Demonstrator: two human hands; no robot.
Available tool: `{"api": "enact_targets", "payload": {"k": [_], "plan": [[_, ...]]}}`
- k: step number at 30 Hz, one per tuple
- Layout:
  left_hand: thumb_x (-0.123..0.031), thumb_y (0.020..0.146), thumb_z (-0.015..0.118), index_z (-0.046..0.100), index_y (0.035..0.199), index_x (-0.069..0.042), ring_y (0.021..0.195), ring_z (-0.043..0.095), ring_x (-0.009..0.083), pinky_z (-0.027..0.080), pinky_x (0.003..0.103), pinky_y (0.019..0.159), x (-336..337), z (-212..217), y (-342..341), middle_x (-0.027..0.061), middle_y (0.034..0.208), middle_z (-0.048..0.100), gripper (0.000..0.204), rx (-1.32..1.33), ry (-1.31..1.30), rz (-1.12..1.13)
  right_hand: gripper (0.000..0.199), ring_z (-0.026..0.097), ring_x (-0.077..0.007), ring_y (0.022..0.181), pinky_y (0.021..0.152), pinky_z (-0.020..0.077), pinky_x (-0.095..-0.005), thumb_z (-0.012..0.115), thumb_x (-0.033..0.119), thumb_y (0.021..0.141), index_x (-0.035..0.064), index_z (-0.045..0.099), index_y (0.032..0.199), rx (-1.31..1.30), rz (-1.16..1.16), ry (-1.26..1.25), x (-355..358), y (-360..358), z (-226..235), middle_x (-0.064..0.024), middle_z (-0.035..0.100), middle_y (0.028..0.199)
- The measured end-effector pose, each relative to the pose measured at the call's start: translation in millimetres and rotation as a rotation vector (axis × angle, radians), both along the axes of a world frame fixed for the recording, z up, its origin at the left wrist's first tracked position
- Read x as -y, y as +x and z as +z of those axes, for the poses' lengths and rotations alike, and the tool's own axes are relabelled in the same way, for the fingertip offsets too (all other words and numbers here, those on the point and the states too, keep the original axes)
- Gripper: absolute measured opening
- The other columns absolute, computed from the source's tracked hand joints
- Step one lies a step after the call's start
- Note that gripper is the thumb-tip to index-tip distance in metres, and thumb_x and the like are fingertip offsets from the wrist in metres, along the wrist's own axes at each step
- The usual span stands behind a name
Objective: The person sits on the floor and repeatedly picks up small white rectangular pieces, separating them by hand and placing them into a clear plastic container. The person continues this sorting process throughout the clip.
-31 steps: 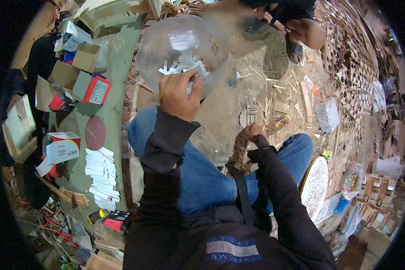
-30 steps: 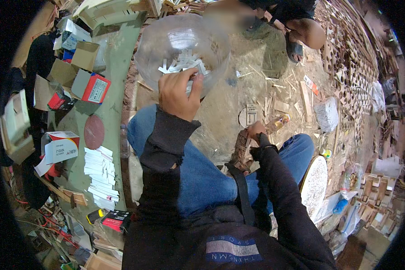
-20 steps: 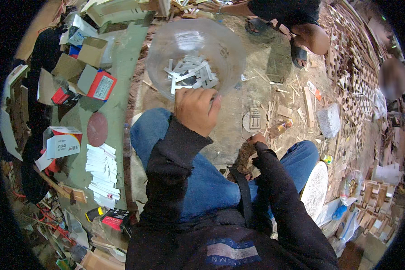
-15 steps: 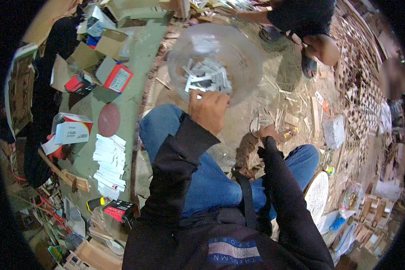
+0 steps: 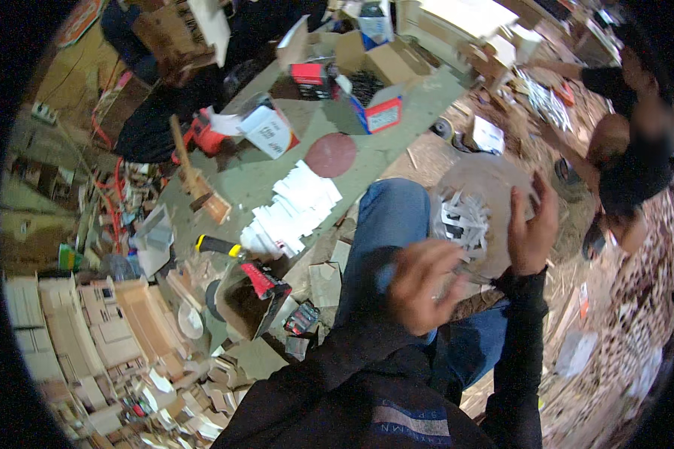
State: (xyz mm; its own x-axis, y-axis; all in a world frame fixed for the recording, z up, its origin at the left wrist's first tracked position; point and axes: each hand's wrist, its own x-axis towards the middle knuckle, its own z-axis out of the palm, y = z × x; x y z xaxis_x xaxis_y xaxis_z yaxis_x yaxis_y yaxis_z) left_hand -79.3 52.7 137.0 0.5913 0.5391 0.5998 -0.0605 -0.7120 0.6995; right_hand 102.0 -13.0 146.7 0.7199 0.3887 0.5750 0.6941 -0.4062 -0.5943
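A translucent round tub (image 5: 511, 176) stands on the floor past my knees, with white strips (image 5: 466, 230) lying loose in it. My right hand (image 5: 533, 228) is raised at the tub's right side, fingers stretched and apart, holding nothing visible. In front of the tub, above my lap, is my left hand (image 5: 425, 290), smeared by motion. I cannot make out whether it grips anything; a thin dark blur shows by its fingertips. Many flat white strips (image 5: 292, 209) lie spread on the green board to the left, beside a reddish-brown disc (image 5: 332, 156).
Open cardboard boxes (image 5: 382, 71) and a white-and-red carton (image 5: 268, 131) stand on the green board (image 5: 427, 101). A yellow-and-black handle (image 5: 219, 245) lies near its front edge. Wooden pieces (image 5: 97, 314) pile up at lower left. Another person (image 5: 629, 142) crouches at the upper right.
My view has swung left, so everything appears shifted rightward. The left hand has drawn back from the tub's strips. My right hand has risen from near the floor to the tub's side and opened.
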Motion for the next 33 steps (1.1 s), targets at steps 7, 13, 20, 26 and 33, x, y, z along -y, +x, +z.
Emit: {"api": "enact_targets", "payload": {"k": [7,13,20,26,33], "plan": [[-0.034,0.076,0.066,0.029,0.125,0.004,0.115,0.034,0.0425,0.03,0.047,0.096,-116,1,-97,0.028,0.124,0.034,0.072,-0.413,-0.275,0.986,0.037,0.054,-0.0423,0.088,0.077,0.0449,-0.0452,0.058,0.024,0.079,-0.0084,0.053,0.096,-0.244,0.621,-0.383,-156,-103,-25,-0.029,0.055,0.094],[-0.042,0.072,0.068,0.011,0.133,0.005,0.124,0.016,0.0556,0.025,0.049,0.103,-143,-36,-116,0.0431,0.133,0.006,0.096,-0.835,-0.59,0.968,0.051,0.049,-0.0387,0.09,0.078,0.0398,-0.045,0.056,0.04,0.08,-0.0094,0.054,0.093,-0.05,0.488,-0.527,-225,-157,-82,-0.0249,0.054,0.094],[-0.039,0.069,0.07,0.01,0.134,0.004,0.125,0.02,0.0517,0.027,0.046,0.103,-155,-54,-108,0.0448,0.131,0.009,0.098,-0.865,-0.755,0.963,0.055,0.044,-0.0381,0.094,0.08,0.036,-0.0457,0.057,0.046,0.078,-0.005,0.055,0.1,-0.101,0.381,-0.541,-222,-185,-83,-0.0264,0.049,0.095],[-0.039,0.072,0.065,0.015,0.133,0.003,0.118,0.035,0.0466,0.033,0.046,0.098,-162,-43,-112,0.0395,0.123,0.031,0.089,-0.79,-0.816,0.934,0.047,0.043,-0.0382,0.097,0.077,0.0389,-0.0473,0.062,0.043,0.072,0.0064,0.056,0.102,-0.174,0.42,-0.648,-227,-191,-82,-0.0219,0.043,0.104],[-0.041,0.075,0.063,0.019,0.132,0.006,0.114,0.043,0.0423,0.036,0.044,0.096,-167,-46,-114,0.0324,0.123,0.04,0.086,-0.544,-0.844,0.934,0.059,0.042,-0.043,0.101,0.078,0.0416,-0.0499,0.062,0.045,0.073,0.0053,0.045,0.113,-0.284,0.438,-0.647,-230,-194,-79,-0.0237,0.041,0.111]]}}
